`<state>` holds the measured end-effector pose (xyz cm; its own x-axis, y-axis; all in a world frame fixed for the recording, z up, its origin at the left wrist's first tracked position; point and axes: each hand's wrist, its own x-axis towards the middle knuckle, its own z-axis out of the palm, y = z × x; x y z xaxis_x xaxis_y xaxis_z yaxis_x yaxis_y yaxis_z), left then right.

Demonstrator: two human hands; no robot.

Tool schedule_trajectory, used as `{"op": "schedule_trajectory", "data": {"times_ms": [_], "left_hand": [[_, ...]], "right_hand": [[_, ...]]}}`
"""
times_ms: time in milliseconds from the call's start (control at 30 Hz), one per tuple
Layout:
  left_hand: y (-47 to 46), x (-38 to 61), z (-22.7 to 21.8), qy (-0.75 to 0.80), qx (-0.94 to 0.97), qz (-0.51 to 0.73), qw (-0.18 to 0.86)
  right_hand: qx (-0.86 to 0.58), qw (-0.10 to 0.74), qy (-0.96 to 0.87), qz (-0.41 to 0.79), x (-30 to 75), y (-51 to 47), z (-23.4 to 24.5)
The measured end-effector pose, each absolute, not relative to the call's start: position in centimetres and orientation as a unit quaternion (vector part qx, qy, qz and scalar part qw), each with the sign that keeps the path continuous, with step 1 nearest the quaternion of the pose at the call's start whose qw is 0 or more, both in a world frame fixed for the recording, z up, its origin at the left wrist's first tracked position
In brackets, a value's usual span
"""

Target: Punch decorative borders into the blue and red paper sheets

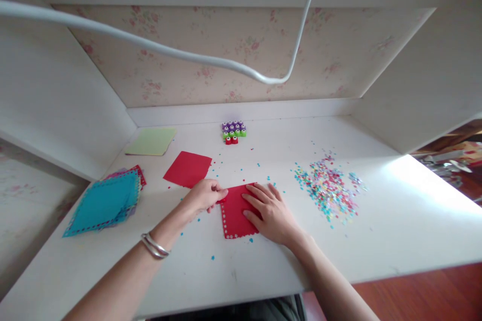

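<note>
A red sheet of paper [239, 213] lies in front of me, with small shapes punched along its left and lower edges. At its upper left edge, my left hand [203, 194] pinches a small red craft punch [222, 200], mostly hidden by the fingers. My right hand [271, 213] rests flat on the sheet's right side, fingers spread, covering that edge. Just beyond the left hand lies another red sheet [188, 168], whose visible edges look plain.
Several purple, green and red craft punches [234, 132] stand in rows near the back wall. Blue punched sheets [103, 200] are stacked on the left, below pale green paper [151, 141]. Colourful paper confetti [331, 185] is heaped on the right. A white cable [169, 49] hangs across the view.
</note>
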<state>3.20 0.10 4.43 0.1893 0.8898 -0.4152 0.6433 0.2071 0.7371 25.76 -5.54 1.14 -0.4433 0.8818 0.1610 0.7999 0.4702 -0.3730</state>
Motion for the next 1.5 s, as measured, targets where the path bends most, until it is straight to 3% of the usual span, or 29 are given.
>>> {"op": "schedule_trajectory", "data": {"times_ms": [667, 1033, 1233, 1500], "left_hand": [[0.9, 2.4, 4.3, 0.594, 0.657, 0.084, 0.456], [0.9, -0.7, 5.3, 0.586, 0.739, 0.116, 0.310], [-1.1, -1.9, 3.2, 0.568, 0.763, 0.159, 0.266], [-2.7, -0.6, 2.5, 0.498, 0.778, 0.267, 0.275]], "right_hand": [[-0.490, 0.187, -0.840, 0.139, 26.1, -5.5, 1.6], [-0.499, 0.175, -0.837, 0.141, 25.9, -5.3, 1.4], [-0.505, 0.176, -0.834, 0.137, 25.9, -5.4, 1.5], [-0.494, 0.309, -0.794, 0.172, 23.8, -5.8, 3.1]]}}
